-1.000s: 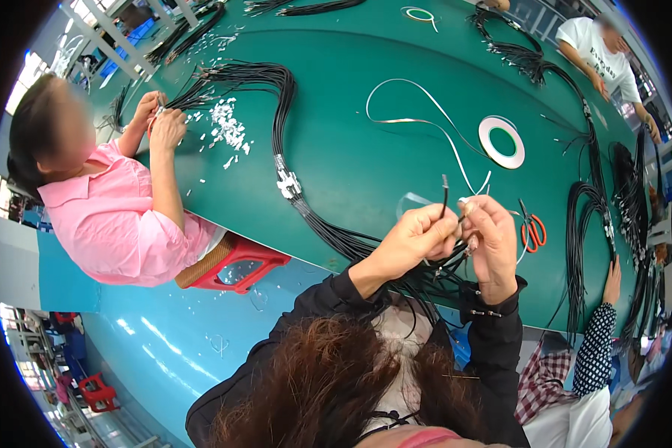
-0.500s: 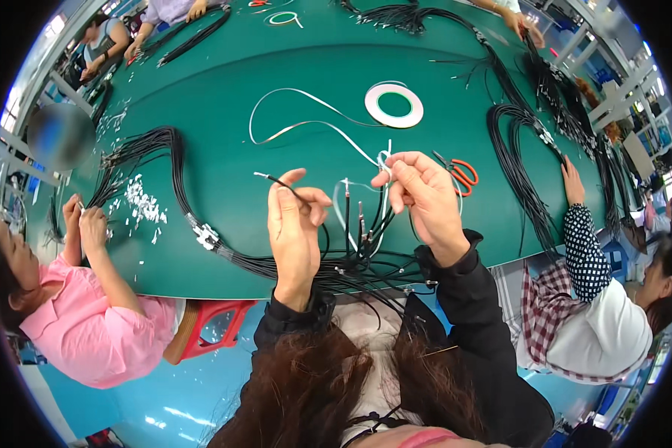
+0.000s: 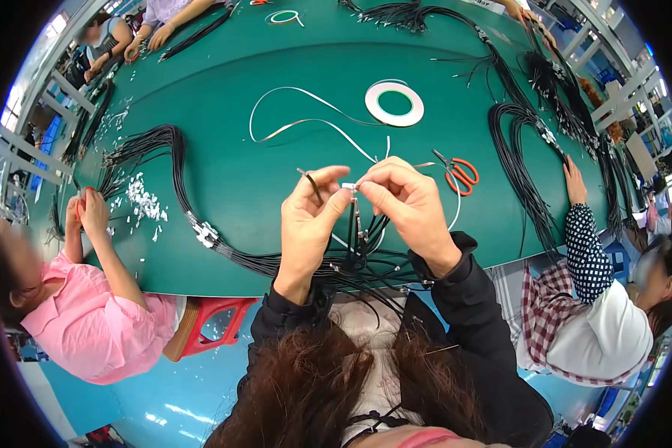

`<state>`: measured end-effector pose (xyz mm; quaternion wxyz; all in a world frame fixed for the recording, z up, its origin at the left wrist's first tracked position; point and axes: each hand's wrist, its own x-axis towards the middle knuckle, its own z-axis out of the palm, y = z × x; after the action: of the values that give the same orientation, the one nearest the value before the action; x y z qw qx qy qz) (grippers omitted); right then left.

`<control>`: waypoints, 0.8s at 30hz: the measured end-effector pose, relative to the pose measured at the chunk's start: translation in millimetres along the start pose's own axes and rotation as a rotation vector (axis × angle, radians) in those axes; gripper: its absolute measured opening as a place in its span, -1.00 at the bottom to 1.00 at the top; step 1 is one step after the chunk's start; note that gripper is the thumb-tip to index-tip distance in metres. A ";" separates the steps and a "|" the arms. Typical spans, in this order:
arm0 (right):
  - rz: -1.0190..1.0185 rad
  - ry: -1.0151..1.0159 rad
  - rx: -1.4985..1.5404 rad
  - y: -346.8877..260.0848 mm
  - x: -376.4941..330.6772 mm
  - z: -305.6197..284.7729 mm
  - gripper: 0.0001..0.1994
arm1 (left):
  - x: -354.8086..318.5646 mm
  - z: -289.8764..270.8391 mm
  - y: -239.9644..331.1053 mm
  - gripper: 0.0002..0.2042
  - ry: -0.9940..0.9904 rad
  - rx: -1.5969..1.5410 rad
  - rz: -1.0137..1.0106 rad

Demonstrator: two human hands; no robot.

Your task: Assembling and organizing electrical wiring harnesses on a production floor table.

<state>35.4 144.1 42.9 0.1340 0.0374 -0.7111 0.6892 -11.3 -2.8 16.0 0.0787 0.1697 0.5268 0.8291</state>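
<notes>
My left hand (image 3: 306, 228) is closed on a thin black cable (image 3: 311, 187), whose end sticks out between the fingers. Its thumb meets my right hand (image 3: 411, 213) at a small white piece of tape (image 3: 348, 186). The right hand's thumb and forefinger are pinched on that tape; the exact grip is partly hidden. A narrow pale strip shows beside the right hand and curves down past the cutters. Below both hands, a bundle of black cables (image 3: 358, 261) with metal-tipped ends lies at the table edge, several ends standing upright.
A roll of white tape (image 3: 372, 112) lies ahead with a loose loop. Red-handled cutters (image 3: 464, 173) are at right. Cable bundles (image 3: 173, 160) run left, past scattered white bits (image 3: 143, 200); another bundle (image 3: 504, 160) lies right. Co-workers' hands (image 3: 92, 213) are at the table.
My hands have come together; the right moved left and the left moved slightly right. The raised loop of tape in my right hand is lowered, and a small white piece shows between my fingertips.
</notes>
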 end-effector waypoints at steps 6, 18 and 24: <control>0.067 -0.075 0.204 2.1 2.2 0.5 -0.93 | -0.4 -6.3 -7.0 -0.90 -0.073 -0.062 -0.087; 0.193 0.036 0.554 14.9 12.2 -10.0 -0.91 | 1.7 -1.5 -14.4 -0.82 0.067 -0.351 -0.051; 0.079 0.133 0.362 18.5 11.4 -1.3 -0.91 | 7.1 -6.3 -23.3 -0.81 0.059 -0.127 -0.046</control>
<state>20.2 147.7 27.7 0.1444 -0.0127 -0.5660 0.8116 -21.4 4.2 -6.0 0.0926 0.1275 0.4791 0.8635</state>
